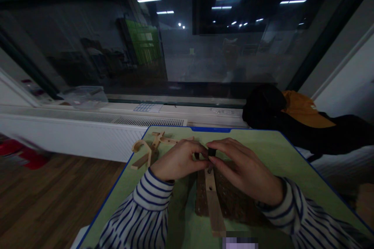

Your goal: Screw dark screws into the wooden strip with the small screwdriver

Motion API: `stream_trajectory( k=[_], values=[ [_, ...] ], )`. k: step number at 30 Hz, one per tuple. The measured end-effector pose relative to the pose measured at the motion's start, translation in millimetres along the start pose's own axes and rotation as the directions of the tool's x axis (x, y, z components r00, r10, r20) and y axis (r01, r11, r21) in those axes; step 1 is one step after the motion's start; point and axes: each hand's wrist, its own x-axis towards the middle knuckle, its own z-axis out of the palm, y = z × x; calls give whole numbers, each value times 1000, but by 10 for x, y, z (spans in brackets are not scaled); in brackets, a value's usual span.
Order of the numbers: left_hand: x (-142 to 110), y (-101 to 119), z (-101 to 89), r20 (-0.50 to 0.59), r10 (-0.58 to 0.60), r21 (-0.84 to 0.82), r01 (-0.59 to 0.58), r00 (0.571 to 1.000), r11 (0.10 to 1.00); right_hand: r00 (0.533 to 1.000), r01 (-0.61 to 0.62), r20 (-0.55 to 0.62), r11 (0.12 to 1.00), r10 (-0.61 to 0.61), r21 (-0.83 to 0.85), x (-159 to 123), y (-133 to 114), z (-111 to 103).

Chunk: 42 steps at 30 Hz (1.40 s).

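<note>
A pale wooden strip (215, 212) with a few dark holes lies lengthwise in front of me, partly over a dark brown board (201, 200). At the strip's far end my two hands meet. Thumb and forefinger of my right hand (245, 169) pinch a small black piece (212, 151), whose kind I cannot make out. My left hand (181, 158) is closed, its fingertips gathered beside the black piece above the strip; what they hold is hidden. Left of that hand lie a curved wooden hook (142, 146) and other wooden parts (156, 142).
The work sits on a light green tabletop (274, 155) with a blue edge. Behind it are a white radiator (87, 134) and a window sill with a clear plastic box (87, 96). Black and orange fabric items (304, 111) lie at the right.
</note>
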Motion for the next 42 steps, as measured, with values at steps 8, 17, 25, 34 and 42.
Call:
stream_trajectory(
  k=[8, 17, 25, 34, 42],
  values=[
    [-10, 18, -7, 19, -11, -8, 11, 1000, 1000, 999, -45, -2, 999, 45, -11, -12, 23, 7],
    [-8, 14, -11, 9, -29, 42, 29, 1000, 999, 999, -49, -12, 999, 49, -17, -5, 18, 5],
    [1, 19, -20, 19, 15, 11, -15, 1000, 1000, 998, -56, -4, 998, 56, -3, -12, 12, 6],
    [-4, 30, 0, 16, -23, 42, 22, 1000, 999, 999, -49, -3, 999, 49, -13, -9, 17, 2],
    [-1, 3, 0, 7, -19, 39, 19, 1000, 999, 998, -57, -22, 998, 56, -12, -2, 12, 8]
  ],
)
